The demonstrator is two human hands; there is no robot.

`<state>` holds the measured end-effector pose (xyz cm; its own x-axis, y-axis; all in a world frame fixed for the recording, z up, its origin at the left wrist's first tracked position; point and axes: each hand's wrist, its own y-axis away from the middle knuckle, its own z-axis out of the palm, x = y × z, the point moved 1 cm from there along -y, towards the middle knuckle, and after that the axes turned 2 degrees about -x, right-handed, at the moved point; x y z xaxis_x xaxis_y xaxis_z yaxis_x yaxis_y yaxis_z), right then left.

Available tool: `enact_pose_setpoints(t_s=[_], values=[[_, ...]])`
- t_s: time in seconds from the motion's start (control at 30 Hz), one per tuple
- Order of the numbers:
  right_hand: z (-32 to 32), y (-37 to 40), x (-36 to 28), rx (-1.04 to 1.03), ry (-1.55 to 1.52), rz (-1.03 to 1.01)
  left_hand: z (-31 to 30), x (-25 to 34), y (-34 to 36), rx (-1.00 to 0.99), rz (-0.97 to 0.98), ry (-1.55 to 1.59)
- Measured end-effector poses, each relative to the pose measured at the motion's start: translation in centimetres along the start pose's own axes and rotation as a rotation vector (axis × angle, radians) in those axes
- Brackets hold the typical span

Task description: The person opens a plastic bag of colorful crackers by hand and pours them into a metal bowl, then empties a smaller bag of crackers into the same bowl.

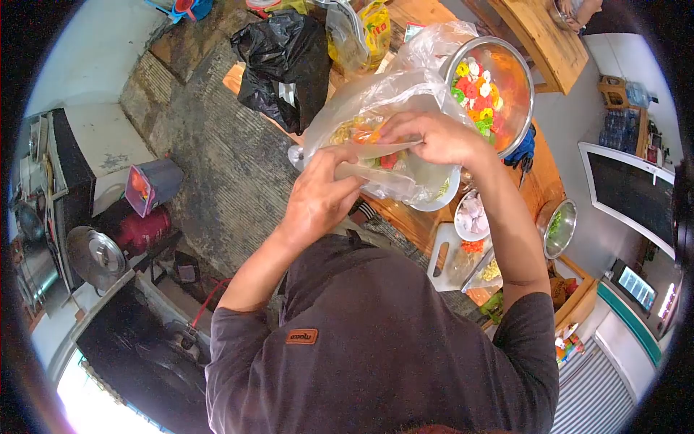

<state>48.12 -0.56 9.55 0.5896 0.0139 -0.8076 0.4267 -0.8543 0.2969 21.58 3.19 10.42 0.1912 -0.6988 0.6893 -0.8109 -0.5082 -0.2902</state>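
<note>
A clear plastic bag point(405, 90) lies spread over the wooden table, with orange, red and yellowish pieces inside. My left hand point(318, 189) is closed on the near edge of its mouth, the fingers wrapped around the film. At the other side of the opening, my right hand point(437, 139) grips the bag too, its fingertips bent in over the contents. A white bowl point(439, 202) shows partly from under the bag. Just beyond my right hand stands a large steel bowl point(515, 79) holding several small red, yellow, green and white pieces point(477, 90).
A black plastic bag point(282, 65) sits at the table's far left, beside a yellow bag point(376, 32). Near my right forearm are a bowl of pale pinkish pieces point(473, 217), a white cutting board point(444, 264) and a steel bowl with green bits point(558, 228).
</note>
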Motion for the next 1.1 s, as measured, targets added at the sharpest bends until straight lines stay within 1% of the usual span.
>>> enact_pose_setpoints(t_s=[0.07,0.1,0.13,0.23,0.3,0.37,0.43,0.47,0.5,0.53,0.57,0.63,0.67,0.7,0.73,0.77,0.8,0.87,0.93,0.97,1.03,1.1], values=[[0.1,0.1,0.0,-0.024,0.01,0.015,0.0,0.4,-0.4,0.042,-0.004,-0.008],[0.3,0.2,0.0,-0.031,0.052,0.016,-0.1,0.4,-0.6,0.082,-0.009,-0.016],[0.5,0.3,0.0,-0.037,0.094,0.018,0.0,0.4,-0.6,0.082,-0.01,-0.016],[1.0,0.5,-0.3,-0.068,0.063,0.059,0.3,-0.1,-0.3,0.048,-0.035,-0.012],[1.2,0.9,-0.9,-0.063,0.056,0.077,0.6,-0.6,0.0,-0.038,0.07,-0.044],[1.1,1.1,-1.2,-0.056,0.048,0.098,0.7,-0.7,0.1,-0.05,0.059,-0.016],[0.7,1.2,-1.5,-0.099,0.048,0.085,0.8,-0.8,0.0,-0.062,0.051,0.013],[0.4,1.4,-2.0,-0.1,0.049,0.087,0.7,-0.9,-0.2,-0.061,0.095,0.025],[0.0,1.5,-2.5,-0.115,-0.012,0.164,0.7,-1.0,-0.4,-0.059,0.139,0.037],[-0.2,1.6,-2.7,-0.131,-0.074,0.241,0.7,-1.2,-0.4,-0.059,0.139,0.038],[-0.2,1.7,-2.2,-0.132,-0.073,0.241,0.8,-1.5,-0.3,-0.062,0.169,0.077],[-0.3,1.7,-0.9,0.034,-0.701,0.03,0.9,-2.0,0.0,-0.063,0.198,0.116],[0.0,1.5,-0.4,0.032,-0.699,0.03,1.0,-2.2,0.1,-0.112,0.214,0.134],[0.3,1.0,-0.1,0.137,-0.76,0.166,1.1,-2.3,0.1,-0.164,0.231,0.153],[0.8,0.4,0.1,0.244,-0.817,0.302,1.1,-2.3,0.0,-0.164,0.231,0.152],[1.7,-0.8,0.4,0.283,-0.291,0.277,1.2,-2.3,-0.1,-0.173,0.244,0.15],[2.4,-1.9,0.5,0.287,-0.294,0.279,1.3,-2.2,-0.2,-0.185,0.26,0.148],[3.1,-4.4,0.9,0.171,-0.099,0.239,1.3,-2.0,-0.6,-0.203,0.275,0.15],[3.6,-7.9,3.4,0.04,0.138,0.247,1.3,-1.7,-0.8,-0.221,0.289,0.15],[3.3,-9.1,3.7,0.046,0.137,0.247,1.2,-1.5,-0.9,-0.224,0.298,0.141],[3.5,-10.6,4.5,-0.372,0.403,0.484,1.2,-1.3,-0.8,-0.232,0.31,0.13],[4.7,-11.5,4.9,-0.398,0.463,0.466,1.3,-1.3,-0.7,-0.212,0.302,0.185]])
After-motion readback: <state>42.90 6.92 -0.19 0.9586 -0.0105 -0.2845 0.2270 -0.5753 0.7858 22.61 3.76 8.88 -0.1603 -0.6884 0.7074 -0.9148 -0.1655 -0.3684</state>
